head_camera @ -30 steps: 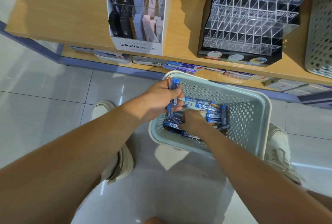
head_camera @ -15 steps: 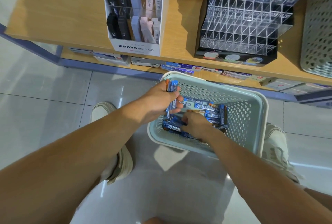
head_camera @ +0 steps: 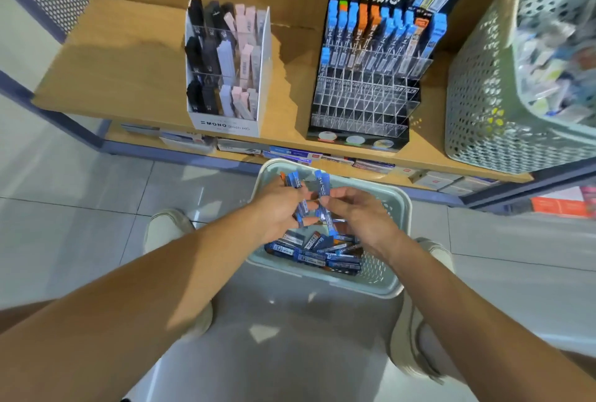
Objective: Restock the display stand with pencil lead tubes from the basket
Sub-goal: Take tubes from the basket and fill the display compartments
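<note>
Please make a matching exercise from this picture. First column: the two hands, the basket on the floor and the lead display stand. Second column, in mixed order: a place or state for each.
Things
1. left hand
2. right hand
3. floor basket
4. display stand

Places or states
A. stands on the wooden shelf, lower slots empty
B. pinches a single tube
C. sits on the tiled floor with loose tubes inside
D. grips a bundle of tubes

Pairs: 1-D, 2-B, 3-C, 4-A
</note>
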